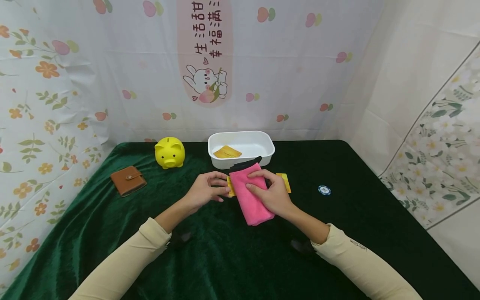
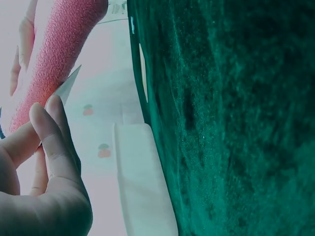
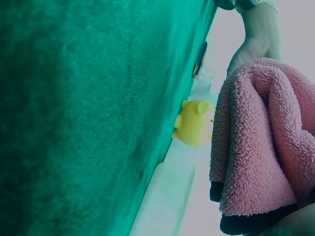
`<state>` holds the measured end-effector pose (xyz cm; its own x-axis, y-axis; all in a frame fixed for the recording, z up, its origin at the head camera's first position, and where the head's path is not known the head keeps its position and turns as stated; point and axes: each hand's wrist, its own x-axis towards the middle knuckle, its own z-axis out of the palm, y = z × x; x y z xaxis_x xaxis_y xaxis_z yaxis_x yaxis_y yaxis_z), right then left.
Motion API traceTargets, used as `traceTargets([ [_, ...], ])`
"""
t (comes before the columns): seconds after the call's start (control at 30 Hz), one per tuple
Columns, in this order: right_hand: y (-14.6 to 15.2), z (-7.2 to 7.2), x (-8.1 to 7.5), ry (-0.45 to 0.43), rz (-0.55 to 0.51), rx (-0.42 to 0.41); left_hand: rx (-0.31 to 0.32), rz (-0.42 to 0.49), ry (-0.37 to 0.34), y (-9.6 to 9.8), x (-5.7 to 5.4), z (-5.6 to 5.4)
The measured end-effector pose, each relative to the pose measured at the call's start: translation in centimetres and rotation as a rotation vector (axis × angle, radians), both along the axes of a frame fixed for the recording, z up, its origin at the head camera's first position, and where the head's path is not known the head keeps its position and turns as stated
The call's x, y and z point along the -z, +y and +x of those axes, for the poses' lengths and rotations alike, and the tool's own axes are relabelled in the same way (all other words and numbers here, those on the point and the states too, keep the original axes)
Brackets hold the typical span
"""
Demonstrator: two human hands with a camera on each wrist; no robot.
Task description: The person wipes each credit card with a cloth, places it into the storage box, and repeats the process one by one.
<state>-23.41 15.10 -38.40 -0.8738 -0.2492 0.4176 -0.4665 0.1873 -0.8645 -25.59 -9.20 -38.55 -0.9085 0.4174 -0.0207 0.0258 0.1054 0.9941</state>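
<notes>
Between the thumb and fingers of my left hand (image 1: 206, 191), the edge of a yellow card (image 1: 230, 186) is pinched, its other part hidden behind a folded pink towel (image 1: 249, 202) with black trim. My right hand (image 1: 273, 192) grips that towel, thumb and fingers on its face, right up against the card. In the left wrist view, the card's pale corner (image 2: 69, 86) sticks out past the towel beside the fingertips. The right wrist view shows the towel (image 3: 256, 147) folded over in loops, its black edge at the bottom.
Behind the hands stands a white tray (image 1: 262, 160) with yellow cards (image 1: 227, 151) inside. Another yellow card (image 1: 285, 183) shows beyond the right hand. A blue-and-white poker chip (image 1: 324, 190) lies right; a yellow piggy bank (image 1: 170, 153) and brown wallet (image 1: 128, 181) are left.
</notes>
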Motion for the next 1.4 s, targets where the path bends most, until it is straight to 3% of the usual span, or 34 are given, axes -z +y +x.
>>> traceTargets([
  [0.17,-0.3,-0.1,0.0,0.021,-0.02,-0.004,-0.01,0.022,0.007,0.1,-0.1,0.1],
  [0.43,-0.8,0.0,-0.1,0.057,-0.048,-0.006,0.004,0.058,0.098,0.4,0.1,0.1],
  [0.7,-1.5,1.8,-2.4,0.154,-0.009,0.013,-0.03,0.034,0.159,0.9,0.0,0.2],
  [0.87,-1.5,1.9,-2.6,0.199,0.013,0.027,-0.06,0.024,0.169,1.1,0.0,0.4],
  [1.13,-1.0,1.5,-3.1,0.175,0.033,0.074,-0.094,0.013,0.18,1.1,-0.7,0.5],
  [1.4,-1.0,1.3,-3.8,0.19,-0.003,0.068,-0.094,0.035,0.229,0.6,-1.2,0.7],
])
